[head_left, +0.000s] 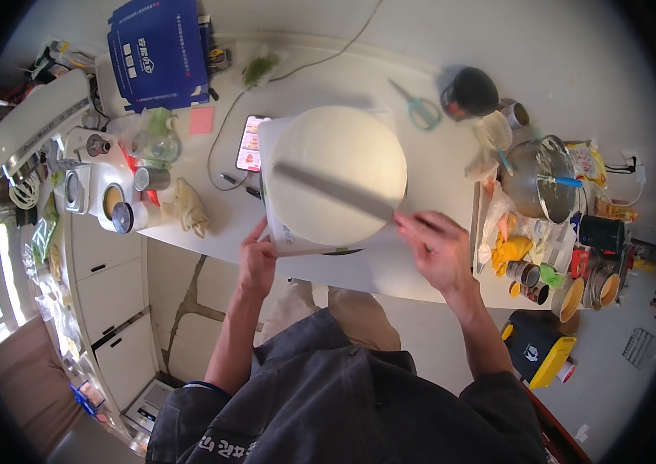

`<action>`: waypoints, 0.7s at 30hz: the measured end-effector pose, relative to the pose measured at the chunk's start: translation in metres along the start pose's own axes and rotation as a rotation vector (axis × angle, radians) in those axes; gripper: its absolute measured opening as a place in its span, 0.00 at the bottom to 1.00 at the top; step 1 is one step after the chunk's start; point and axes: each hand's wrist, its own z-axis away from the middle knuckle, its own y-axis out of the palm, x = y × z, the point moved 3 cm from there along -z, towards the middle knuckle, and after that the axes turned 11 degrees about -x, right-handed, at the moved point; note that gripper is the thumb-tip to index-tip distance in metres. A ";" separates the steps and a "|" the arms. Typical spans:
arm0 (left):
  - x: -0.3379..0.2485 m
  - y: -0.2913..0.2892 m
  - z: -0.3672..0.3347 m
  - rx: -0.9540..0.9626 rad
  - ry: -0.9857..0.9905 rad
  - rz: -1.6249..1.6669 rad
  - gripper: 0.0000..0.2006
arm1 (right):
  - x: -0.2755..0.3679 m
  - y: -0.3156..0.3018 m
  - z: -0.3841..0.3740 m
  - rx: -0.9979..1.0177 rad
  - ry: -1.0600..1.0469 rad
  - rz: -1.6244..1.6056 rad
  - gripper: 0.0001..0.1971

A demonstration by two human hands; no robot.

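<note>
A tall round cake (328, 147), smooth with white cream, stands on a white square cake board (295, 246). Dark bits of a round rim, likely a turntable (343, 251), show beneath the board. My right hand (438, 251) is closed around the handle end of a long metal icing spatula (336, 192). Its blade, slightly blurred, slants across the cake's top toward the upper left; whether it touches the cream is hard to tell. At the board's near left corner, my left hand (257, 259) has curled fingers closed against the edge.
Left of the cake lie a lit phone (251, 144) and a cable. A stand mixer (42, 124) and jars crowd the left side. Beyond are light-blue scissors (421, 112) and a black bowl (470, 93). At right stand a metal mixing bowl (541, 182), piping bags and tins.
</note>
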 end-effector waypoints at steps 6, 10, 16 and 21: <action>0.013 -0.013 0.005 -0.089 0.071 0.323 0.44 | -0.037 -0.005 -0.038 -0.155 0.125 0.148 0.14; 0.021 0.001 0.015 -0.026 -0.023 0.207 0.45 | -0.050 -0.009 -0.043 -0.159 0.141 0.168 0.12; 0.006 0.007 0.014 0.017 0.052 0.155 0.45 | -0.052 -0.004 -0.037 -0.116 0.180 0.159 0.12; -0.001 0.003 0.007 0.013 0.051 0.116 0.44 | -0.042 -0.002 -0.027 -0.085 0.113 0.149 0.14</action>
